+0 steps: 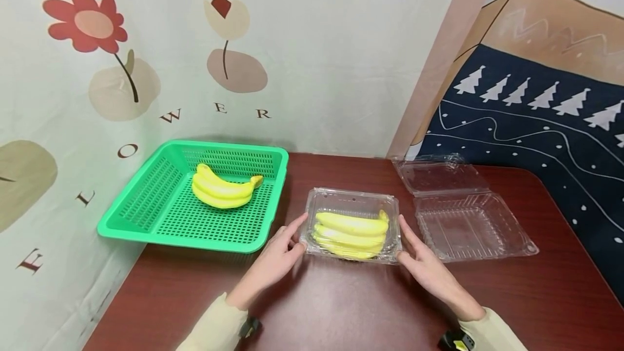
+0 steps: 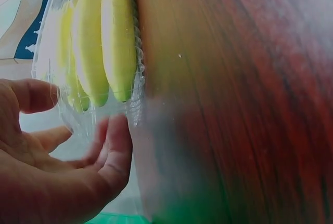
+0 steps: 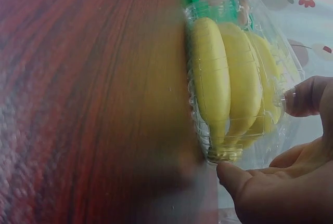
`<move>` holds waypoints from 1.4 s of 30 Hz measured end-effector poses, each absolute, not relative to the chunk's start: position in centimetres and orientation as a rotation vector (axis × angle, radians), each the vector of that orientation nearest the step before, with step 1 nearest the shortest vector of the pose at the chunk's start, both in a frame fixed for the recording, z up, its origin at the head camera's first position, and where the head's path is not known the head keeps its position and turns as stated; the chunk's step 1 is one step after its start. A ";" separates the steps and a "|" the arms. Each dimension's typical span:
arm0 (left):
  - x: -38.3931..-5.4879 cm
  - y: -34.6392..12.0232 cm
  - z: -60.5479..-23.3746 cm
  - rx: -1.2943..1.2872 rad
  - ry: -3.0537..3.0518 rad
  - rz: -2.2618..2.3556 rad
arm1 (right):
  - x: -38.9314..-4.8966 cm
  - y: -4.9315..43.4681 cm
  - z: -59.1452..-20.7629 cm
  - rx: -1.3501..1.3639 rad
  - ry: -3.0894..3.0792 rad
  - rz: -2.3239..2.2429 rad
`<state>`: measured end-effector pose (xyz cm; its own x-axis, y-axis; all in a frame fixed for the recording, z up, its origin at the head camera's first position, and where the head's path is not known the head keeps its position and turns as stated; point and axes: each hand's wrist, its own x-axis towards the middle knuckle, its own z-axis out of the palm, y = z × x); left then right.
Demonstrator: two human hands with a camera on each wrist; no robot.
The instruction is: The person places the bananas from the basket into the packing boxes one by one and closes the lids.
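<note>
A clear plastic clamshell box [image 1: 353,199], lid down, lies at the middle of the table with a bunch of yellow bananas [image 1: 351,232] inside. My left hand [image 1: 280,253] holds its left end, thumb at the near corner and fingers along the side. At the opposite end my right hand [image 1: 424,267] holds the box in the same way. The right wrist view has the banana stems close to my right hand's fingertips [image 3: 229,174]. In the left wrist view the rounded banana tips point toward my left hand [image 2: 67,156].
On the left stands a green basket [image 1: 280,194] with perforated sides, another banana bunch [image 1: 221,191] lying in it. An unfolded, empty clamshell [image 1: 468,226] lies at the right of the brown table [image 1: 341,307]. A patterned cloth [image 1: 331,69] hangs behind.
</note>
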<state>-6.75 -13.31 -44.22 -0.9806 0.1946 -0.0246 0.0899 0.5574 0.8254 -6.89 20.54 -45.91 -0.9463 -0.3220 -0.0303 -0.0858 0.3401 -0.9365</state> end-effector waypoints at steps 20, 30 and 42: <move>-6.6 -13.3 -44.8 0.203 2.125 1.767 | -7.0 20.8 -45.5 -0.375 2.233 -1.574; -6.6 -12.9 -45.2 0.144 2.112 1.865 | -7.9 20.6 -45.9 -0.510 2.048 -1.721; -7.1 -12.1 -44.6 0.104 2.091 1.899 | -8.1 21.0 -45.4 -0.526 2.085 -1.752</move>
